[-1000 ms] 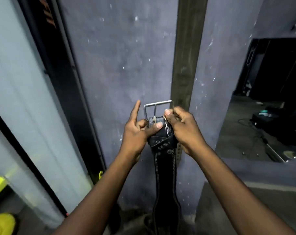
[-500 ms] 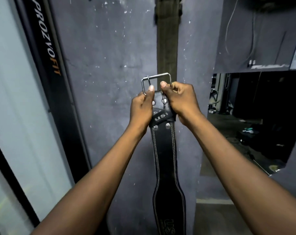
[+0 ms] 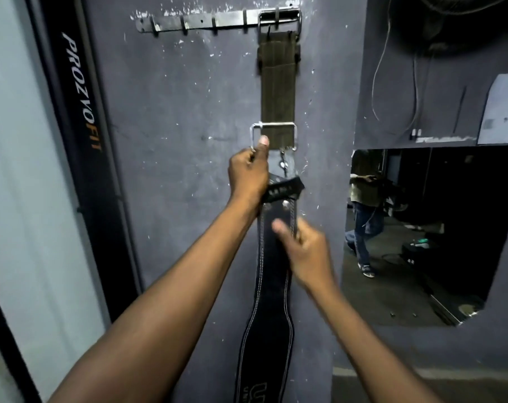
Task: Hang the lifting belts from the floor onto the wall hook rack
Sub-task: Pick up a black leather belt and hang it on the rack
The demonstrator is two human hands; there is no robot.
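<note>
The lower end of the black leather belt (image 3: 271,301) is cut off by the bottom edge of the frame, so its logo is only half visible. The left hand (image 3: 247,175) covers the place where the strap joins the metal buckle (image 3: 273,125). The right hand (image 3: 308,251) is blurred, and its fingers are hidden behind the strap. The belt hangs vertically in the centre of the frame, in front of the grey wall (image 3: 174,112). The left hand grips the left side of the buckle, with the thumb pointing up on the frame. The right hand, lower, pinches the right edge of the strap, thumb on the front. The buckle is in front of the lower end of an olive belt (image 3: 277,91), well below the hook rack (image 3: 200,21) at the top of the frame. The olive belt hangs by its own buckle from the right end of this rack. Through the opening at the right, another person (image 3: 363,205) stands.
</note>
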